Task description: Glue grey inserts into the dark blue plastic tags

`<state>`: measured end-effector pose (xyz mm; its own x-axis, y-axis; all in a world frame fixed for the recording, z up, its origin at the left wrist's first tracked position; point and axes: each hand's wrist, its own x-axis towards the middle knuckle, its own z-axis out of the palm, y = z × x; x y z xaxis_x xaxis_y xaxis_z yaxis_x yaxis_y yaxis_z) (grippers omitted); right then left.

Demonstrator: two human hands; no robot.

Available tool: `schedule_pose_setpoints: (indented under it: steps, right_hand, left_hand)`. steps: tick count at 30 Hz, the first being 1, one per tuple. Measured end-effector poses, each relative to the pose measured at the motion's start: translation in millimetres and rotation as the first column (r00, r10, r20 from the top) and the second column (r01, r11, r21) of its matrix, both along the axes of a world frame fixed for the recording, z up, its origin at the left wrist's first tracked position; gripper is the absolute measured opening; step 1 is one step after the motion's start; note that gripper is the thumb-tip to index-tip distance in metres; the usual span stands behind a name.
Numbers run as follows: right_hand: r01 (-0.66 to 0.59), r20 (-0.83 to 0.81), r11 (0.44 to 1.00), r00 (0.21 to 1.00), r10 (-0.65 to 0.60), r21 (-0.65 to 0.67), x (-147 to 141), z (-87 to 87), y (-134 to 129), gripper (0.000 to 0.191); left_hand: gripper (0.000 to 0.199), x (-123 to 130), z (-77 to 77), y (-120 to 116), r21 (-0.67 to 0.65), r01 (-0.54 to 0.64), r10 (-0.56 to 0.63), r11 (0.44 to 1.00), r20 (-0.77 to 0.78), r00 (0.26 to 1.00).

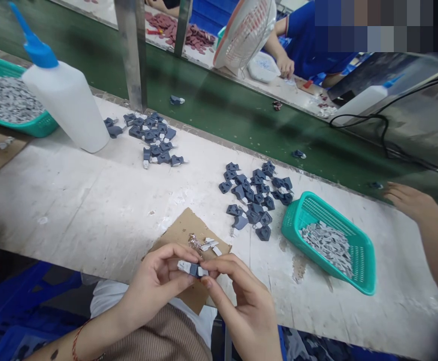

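Between the fingertips of both hands is a small dark blue and light grey plastic part [194, 269], held above a piece of brown cardboard [183, 225]. My left hand [162, 276] pinches its left side, with the thumb below and the fingers behind. On the other side, my right hand [237, 288] has thumb and forefinger closed on the grey end. Small grey plastic pieces [210, 244] and a shiny crumpled bit [195, 241] lie on the cardboard just behind the hands. Two groups of dark blue and grey parts [254, 195] rest farther back on the white table.
A green basket [365, 260] of grey pieces stands at right, another green basket [42, 128] at left. Near the latter is a white bottle [68, 105] with a blue nozzle. Beyond the table edge runs a green belt [219, 120]. A co-worker's hand [405, 200] reaches over it.
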<state>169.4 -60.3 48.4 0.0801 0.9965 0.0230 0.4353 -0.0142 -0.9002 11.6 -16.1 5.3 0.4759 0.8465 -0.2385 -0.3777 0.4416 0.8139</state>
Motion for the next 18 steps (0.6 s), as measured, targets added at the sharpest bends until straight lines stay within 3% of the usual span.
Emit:
schedule_pose_setpoints:
  steps: [5, 9, 12, 18]
  right_hand:
    - [0.02, -0.063, 1.0, 0.998, -0.021, -0.011, 0.7, -2.5, -0.5, 0.012]
    - [0.033, -0.153, 0.994, 0.987, -0.049, -0.102, 3.7, -4.5, -1.9, 0.01]
    - [0.033, -0.252, 0.983, 0.965, -0.079, -0.18, 4.8, -6.2, -2.2, 0.02]
    - [0.021, -0.308, 0.983, 0.948, -0.078, -0.183, -5.1, -8.1, 2.9, 0.026]
  left_hand:
    - [0.018, 0.1, -2.1, -0.8, 0.016, 0.001, -0.002, 1.0, 0.029, 1.0]
    - [0.021, 0.1, -0.8, -0.7, 0.018, -0.004, 0.003, 1.0, 0.023, 1.0]
    - [0.02, 1.8, 1.2, -0.9, 0.009, 0.004, -0.004, 1.0, 0.037, 0.999]
    - [0.023, 8.9, 5.4, -2.9, -0.018, -0.008, 0.009, 1.0, 0.024, 1.0]
